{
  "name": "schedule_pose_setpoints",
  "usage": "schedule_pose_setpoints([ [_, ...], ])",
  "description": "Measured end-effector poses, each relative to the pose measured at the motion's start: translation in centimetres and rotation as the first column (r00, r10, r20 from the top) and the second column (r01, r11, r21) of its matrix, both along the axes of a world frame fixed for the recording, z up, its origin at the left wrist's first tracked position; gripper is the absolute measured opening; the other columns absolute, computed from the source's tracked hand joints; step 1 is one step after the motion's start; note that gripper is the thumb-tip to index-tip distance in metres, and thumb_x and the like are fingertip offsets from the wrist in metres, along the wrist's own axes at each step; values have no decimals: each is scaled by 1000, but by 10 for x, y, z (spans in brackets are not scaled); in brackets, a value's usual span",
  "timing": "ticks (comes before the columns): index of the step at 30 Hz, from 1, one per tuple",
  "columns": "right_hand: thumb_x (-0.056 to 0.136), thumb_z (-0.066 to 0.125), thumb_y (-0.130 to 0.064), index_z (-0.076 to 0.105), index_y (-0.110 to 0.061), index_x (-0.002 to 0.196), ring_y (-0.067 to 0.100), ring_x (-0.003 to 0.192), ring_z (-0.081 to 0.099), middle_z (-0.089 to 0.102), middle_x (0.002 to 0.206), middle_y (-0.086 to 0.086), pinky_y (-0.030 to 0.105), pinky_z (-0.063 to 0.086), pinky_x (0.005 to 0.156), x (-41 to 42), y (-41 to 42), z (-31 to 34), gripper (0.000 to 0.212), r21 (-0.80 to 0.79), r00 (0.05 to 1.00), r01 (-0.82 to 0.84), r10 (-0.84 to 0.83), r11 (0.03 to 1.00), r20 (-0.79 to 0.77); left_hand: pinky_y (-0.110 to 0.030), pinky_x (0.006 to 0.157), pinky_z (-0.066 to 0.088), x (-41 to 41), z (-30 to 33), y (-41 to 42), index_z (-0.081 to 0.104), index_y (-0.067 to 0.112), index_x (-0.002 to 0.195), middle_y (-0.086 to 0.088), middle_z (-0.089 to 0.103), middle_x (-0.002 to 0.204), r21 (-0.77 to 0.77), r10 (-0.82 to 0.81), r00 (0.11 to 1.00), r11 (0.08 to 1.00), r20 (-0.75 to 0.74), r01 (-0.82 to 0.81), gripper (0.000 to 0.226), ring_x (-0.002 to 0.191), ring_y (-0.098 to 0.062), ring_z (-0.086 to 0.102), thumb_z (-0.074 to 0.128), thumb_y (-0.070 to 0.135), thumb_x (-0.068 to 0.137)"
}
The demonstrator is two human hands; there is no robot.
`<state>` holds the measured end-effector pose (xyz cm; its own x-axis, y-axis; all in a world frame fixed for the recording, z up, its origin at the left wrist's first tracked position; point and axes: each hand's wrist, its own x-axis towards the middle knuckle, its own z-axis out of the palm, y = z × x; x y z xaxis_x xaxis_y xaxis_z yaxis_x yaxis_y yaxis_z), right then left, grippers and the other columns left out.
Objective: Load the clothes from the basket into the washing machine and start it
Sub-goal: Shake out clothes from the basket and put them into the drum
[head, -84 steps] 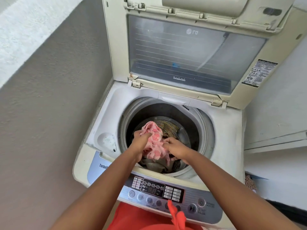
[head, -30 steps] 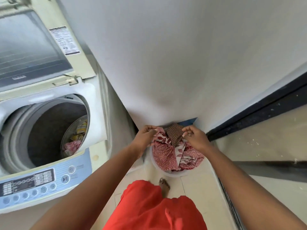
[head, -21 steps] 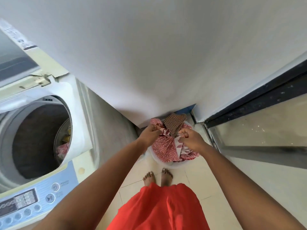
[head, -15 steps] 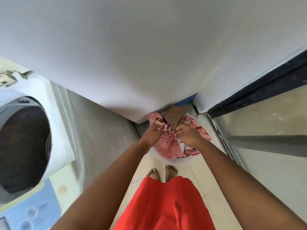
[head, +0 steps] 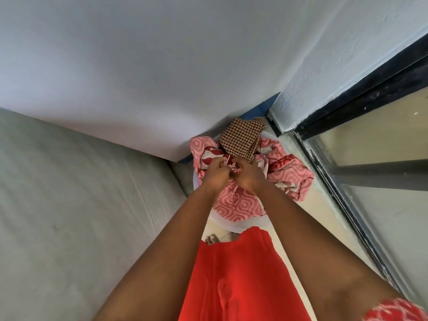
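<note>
A white basket [head: 234, 226] stands on the floor in the corner, piled with clothes. On top lie a pink patterned cloth [head: 236, 205], a brown checked cloth [head: 240, 137] and a dark red cloth with white leaves [head: 209, 157]. My left hand [head: 214, 173] and my right hand [head: 246, 174] are close together over the pile, fingers curled, both gripping the red leaf-patterned cloth. The washing machine's opening is out of view; only its grey side [head: 81, 205] shows at the left.
A white wall [head: 185, 66] rises behind the basket. A dark window frame [head: 347, 181] with glass runs along the right. My red skirt [head: 236, 279] and a bare foot [head: 212, 239] are just in front of the basket on the tiled floor.
The view has swung right and down from the washing machine to the basket. My hands, apart on the clothes a second ago, have come together on the red leaf-patterned cloth.
</note>
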<state>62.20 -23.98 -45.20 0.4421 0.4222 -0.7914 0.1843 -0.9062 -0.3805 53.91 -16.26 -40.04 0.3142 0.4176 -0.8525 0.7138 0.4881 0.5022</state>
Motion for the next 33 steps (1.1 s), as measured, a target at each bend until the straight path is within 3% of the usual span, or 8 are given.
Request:
schedule_pose_setpoints([
  [4, 85, 63, -34, 57, -20, 132, 34, 130, 41, 39, 143, 12, 45, 38, 108, 10, 16, -12, 50, 75, 997, 51, -47, 996, -54, -46, 95, 55, -6, -13, 12, 59, 19, 107, -11, 67, 111, 15, 57, 998, 998, 2, -57, 22, 103, -31, 67, 52, 4, 94],
  [7, 76, 65, -8, 62, -6, 75, 22, 72, 50, 54, 88, 12, 31, 39, 60, 17, 23, 14, 4, 197, 971, 227, -206, 954, -122, -52, 90, 57, -16, -12, 14, 58, 19, 120, -12, 69, 112, 18, 75, 997, 997, 11, -75, 31, 99, -31, 70, 59, 12, 89],
  [9, 78, 67, -2, 57, -12, 69, 16, 57, 45, 51, 73, 9, 28, 35, 54, 22, 23, 46, 16, 238, 947, 314, -284, 919, -152, -55, 91, 56, -19, 0, 13, 60, 23, 118, -9, 72, 104, 42, 54, 998, 998, 29, -55, 35, 97, -31, 71, 63, 17, 84],
  [13, 87, 68, -9, 69, -13, 100, 12, 64, 58, 67, 81, 3, 22, 45, 61, 24, 21, 126, 14, 293, 921, 380, -332, 877, -203, -47, 97, 54, -19, 61, 10, 54, 37, 104, -1, 68, 109, 146, -13, 995, 989, 98, -2, 38, 104, -23, 66, 73, 15, 80],
  [20, 92, 62, -13, 75, -12, 107, 7, 98, 64, 72, 106, -2, 15, 48, 83, 11, 13, 274, 19, 435, 904, 420, -326, 796, -277, -49, 104, 47, -17, 217, 12, 23, 30, 153, -12, 32, 140, 358, -276, 959, 904, 68, 235, 90, 121, -30, 46, 75, 10, 82],
  [25, 87, 67, -4, 76, -11, 99, 2, 94, 66, 75, 101, 0, 3, 45, 72, -8, -1, 359, 17, 526, 915, 393, -263, 755, -306, -44, 98, 52, -30, 294, 5, 35, 25, 148, -14, 36, 134, 470, -308, 950, 847, 51, 249, 71, 110, -35, 55, 57, -4, 87],
  [28, 79, 71, 8, 65, -15, 101, 10, 85, 66, 71, 94, 4, 19, 52, 81, -15, -10, 394, 32, 597, 919, 380, -215, 706, -331, -41, 99, 48, -37, 333, -2, 50, 14, 132, -15, 44, 127, 511, -249, 963, 844, 108, 161, 51, 106, -30, 55, 52, -5, 85],
  [33, 65, 87, -3, 47, -30, 127, 18, 101, 57, 50, 114, 4, 19, 47, 76, -8, -27, 423, 78, 608, 989, 129, -145, 783, -23, -54, 92, 52, -54, 368, -6, 55, 34, 106, -9, 59, 115, 438, -140, 955, 899, 260, 13, 47, 105, -29, 61, 53, 8, 67],
])
